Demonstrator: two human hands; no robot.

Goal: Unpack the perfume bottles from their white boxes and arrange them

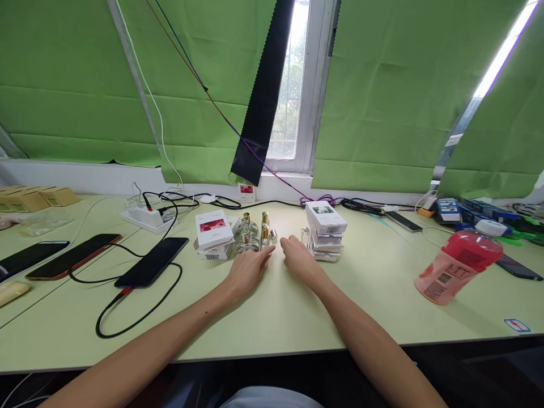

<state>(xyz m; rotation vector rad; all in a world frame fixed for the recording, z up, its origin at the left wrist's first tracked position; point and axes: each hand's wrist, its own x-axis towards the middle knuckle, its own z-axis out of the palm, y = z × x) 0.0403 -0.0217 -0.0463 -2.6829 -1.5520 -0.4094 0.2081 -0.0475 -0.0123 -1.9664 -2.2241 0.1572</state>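
Note:
My left hand (247,270) rests palm down at the front of a cluster of glass bottles (247,239); its thumb is stretched out to the right, and its other fingertips are partly hidden. Just beyond it stand small gold-topped bottles (265,222). A small silver cap (273,233) lies between my hands. My right hand (298,259) has its fingers curled in; whatever they hold, if anything, is hidden. Behind it, a small clear glass piece (305,234) shows beside a stack of white boxes (326,218). Left of the bottles is another pile of white boxes (213,231) with red pictures.
At left lie phones (152,262) with looping black cables and a white power strip (147,218). A pink drink bottle (458,263) leans at right. Another phone (403,221), blue boxes (449,209) and cables run along the back. Tan boxes (32,198) sit far left.

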